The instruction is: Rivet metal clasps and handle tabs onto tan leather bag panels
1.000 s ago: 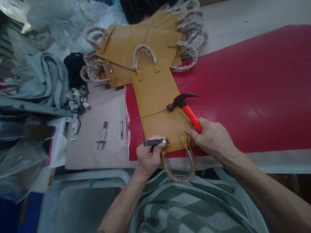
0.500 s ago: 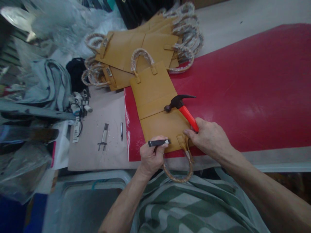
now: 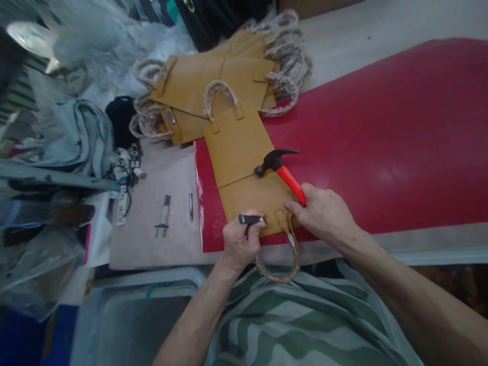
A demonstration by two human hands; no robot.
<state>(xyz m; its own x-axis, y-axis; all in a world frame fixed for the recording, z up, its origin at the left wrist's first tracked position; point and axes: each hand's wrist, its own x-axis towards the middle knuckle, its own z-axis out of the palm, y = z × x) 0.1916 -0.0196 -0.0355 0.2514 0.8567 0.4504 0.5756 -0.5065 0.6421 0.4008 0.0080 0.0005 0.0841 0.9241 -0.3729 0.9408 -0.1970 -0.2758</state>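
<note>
My left hand [image 3: 241,241] is closed around a short dark metal punch [image 3: 248,219], its pale end pointing right. This hand rests at the lower left edge of a tan leather bag panel [image 3: 238,147]. My right hand [image 3: 326,211] grips the orange-red handle of a claw hammer [image 3: 292,183]. The hammer's black head is over the middle of the panel; I cannot tell whether it touches. A plastic-wrapped loop handle [image 3: 277,279] hangs from the panel's near end towards my striped apron [image 3: 305,325], and another handle [image 3: 219,87] is at the far end.
A stack of similar tan panels [image 3: 213,76] with wrapped handles lies behind. Beneath the work is a red sheet [image 3: 381,142]. To the left lie a pronged metal tool [image 3: 163,216] and a thin metal rod [image 3: 191,207]. A grey bin [image 3: 145,279] stands below the table edge.
My left hand has shifted slightly right along the panel, and the punch has turned in its fingers, showing less of its length. The hammer stays in nearly the same pose; the view has shifted a little.
</note>
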